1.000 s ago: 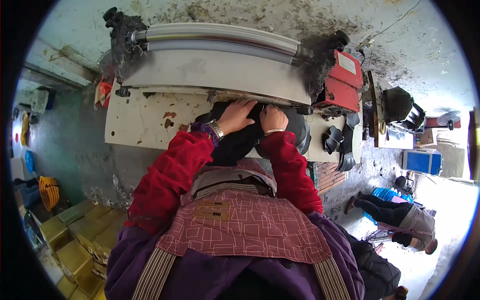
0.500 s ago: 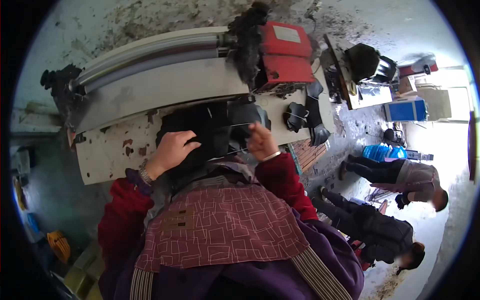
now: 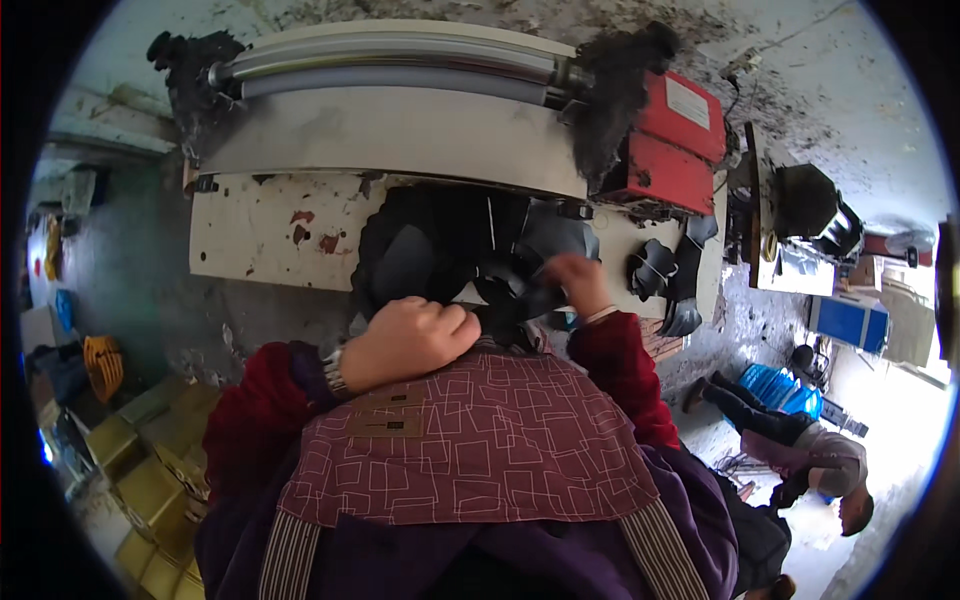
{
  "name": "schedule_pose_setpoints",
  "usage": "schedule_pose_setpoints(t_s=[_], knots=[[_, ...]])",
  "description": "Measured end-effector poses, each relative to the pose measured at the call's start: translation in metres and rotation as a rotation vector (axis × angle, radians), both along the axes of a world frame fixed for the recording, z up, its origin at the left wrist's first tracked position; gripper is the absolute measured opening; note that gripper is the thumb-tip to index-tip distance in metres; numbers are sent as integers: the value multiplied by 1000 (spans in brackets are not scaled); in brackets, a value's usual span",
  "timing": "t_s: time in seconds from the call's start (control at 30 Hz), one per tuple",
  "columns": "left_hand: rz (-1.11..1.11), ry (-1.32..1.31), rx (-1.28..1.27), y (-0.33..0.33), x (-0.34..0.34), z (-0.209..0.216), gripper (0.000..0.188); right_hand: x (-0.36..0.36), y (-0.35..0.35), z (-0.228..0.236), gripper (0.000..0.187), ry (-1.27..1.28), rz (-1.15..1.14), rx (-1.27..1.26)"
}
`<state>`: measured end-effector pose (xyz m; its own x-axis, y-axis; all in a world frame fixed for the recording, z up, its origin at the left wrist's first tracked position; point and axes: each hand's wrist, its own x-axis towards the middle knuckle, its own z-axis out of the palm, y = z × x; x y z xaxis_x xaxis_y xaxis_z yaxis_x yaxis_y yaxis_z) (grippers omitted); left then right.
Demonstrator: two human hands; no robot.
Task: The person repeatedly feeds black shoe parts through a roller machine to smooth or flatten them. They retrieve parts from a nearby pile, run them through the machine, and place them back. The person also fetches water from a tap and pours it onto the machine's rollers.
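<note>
Left hand (image 3: 420, 338): curled, your fingertips hidden; grip unclear.
Right hand (image 3: 582, 280): blurred; I cannot tell whether you hold anything.
Black pieces (image 3: 405, 260): thin, curved, overlapping beyond your left hand on chipped tabletop (image 3: 240, 230).

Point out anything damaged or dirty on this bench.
Dark, fuzzy grime cakes both ends of the roller machine, unlike its pale panel. The white tabletop has reddish-brown patches left of the black pieces, perhaps stains or wear.

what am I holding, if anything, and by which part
Cannot tell: the right hand is blurred beside black pieces; the left hand hides its fingertips.
</note>
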<state>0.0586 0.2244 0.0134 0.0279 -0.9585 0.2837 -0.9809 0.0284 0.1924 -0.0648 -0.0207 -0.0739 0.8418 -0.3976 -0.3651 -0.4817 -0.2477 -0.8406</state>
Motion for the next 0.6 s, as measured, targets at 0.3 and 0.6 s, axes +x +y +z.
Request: schedule_pose_setpoints(t_s=[0.3,0.6], knots=[[410,411,121,30,62,-77,20,-52,-59,-27,21,66,-438,169],[461,285,149,-25,45,-107,52,-6,-30,89,39,157,12,108]])
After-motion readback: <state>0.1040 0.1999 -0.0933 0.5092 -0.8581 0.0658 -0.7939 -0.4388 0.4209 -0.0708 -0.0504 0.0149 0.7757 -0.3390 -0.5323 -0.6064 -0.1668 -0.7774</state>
